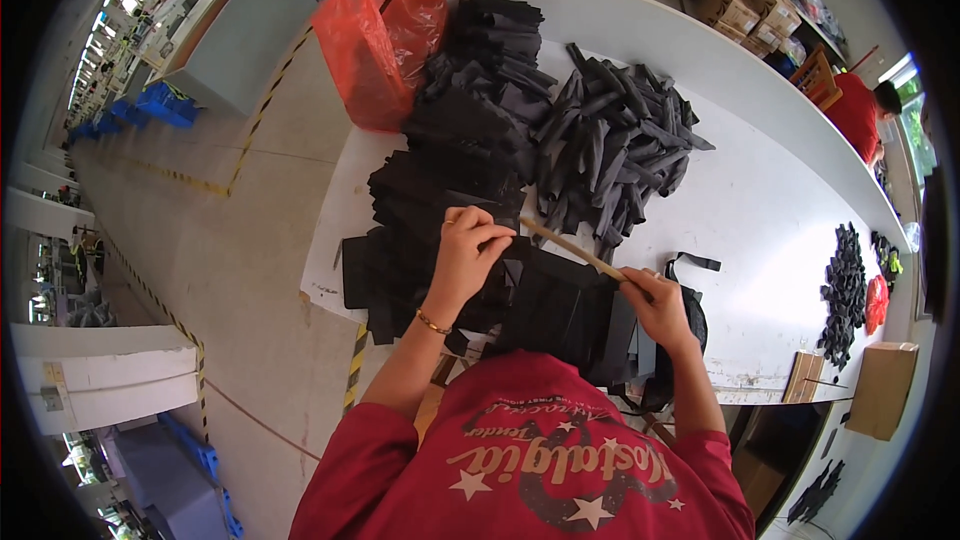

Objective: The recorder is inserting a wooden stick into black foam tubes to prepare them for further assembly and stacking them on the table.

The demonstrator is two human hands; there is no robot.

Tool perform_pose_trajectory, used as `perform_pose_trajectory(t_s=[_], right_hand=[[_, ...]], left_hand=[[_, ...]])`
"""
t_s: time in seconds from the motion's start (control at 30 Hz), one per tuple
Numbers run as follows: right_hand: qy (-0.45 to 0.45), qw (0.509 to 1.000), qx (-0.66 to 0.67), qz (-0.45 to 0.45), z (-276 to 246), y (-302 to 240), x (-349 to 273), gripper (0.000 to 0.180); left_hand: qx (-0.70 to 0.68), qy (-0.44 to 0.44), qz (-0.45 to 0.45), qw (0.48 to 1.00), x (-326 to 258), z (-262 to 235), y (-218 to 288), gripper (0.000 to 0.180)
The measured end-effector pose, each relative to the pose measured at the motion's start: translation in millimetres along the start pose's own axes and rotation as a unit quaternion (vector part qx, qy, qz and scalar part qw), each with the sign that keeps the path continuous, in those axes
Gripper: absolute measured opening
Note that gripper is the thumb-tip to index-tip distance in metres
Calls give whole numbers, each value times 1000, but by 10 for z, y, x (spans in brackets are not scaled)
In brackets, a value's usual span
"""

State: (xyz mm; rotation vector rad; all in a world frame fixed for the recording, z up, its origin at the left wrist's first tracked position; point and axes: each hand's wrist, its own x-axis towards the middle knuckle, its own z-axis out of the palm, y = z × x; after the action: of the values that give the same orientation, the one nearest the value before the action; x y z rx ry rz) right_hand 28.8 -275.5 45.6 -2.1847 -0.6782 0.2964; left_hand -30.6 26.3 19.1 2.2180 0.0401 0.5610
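My right hand point(652, 302) grips one end of a thin, flat tan stick point(572, 248), which slants up and left toward my other hand. Fingers pinched together, my left hand point(474, 240) is just left of the stick's far tip, over black fabric; what it pinches, if anything, is too small to make out. Under and between both hands lie flat black fabric pieces point(555, 302) along the near table edge. Left of them, stacked black pieces point(465, 120) run up the table. A loose heap of narrow, folded black fabric pieces point(620, 140) lies beyond the stick.
A red plastic bag point(368, 60) stands at the table's far left. Beside my right hand is a black strap point(693, 262). More dark pieces point(845, 290) and a cardboard box point(882, 390) are at the right. A person in red point(855, 115) is behind the raised white board point(700, 45).
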Motion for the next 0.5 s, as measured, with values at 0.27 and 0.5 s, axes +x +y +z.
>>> perform_pose_trajectory(t_s=[0.27,0.5], right_hand=[[-16,992,-120,-26,-290,-4,-145,19],[4,997,-34,-70,408,-23,88,25]], left_hand=[[-12,-30,17,999,88,39,40,11],[21,-76,142,987,-1,388,449,12]])
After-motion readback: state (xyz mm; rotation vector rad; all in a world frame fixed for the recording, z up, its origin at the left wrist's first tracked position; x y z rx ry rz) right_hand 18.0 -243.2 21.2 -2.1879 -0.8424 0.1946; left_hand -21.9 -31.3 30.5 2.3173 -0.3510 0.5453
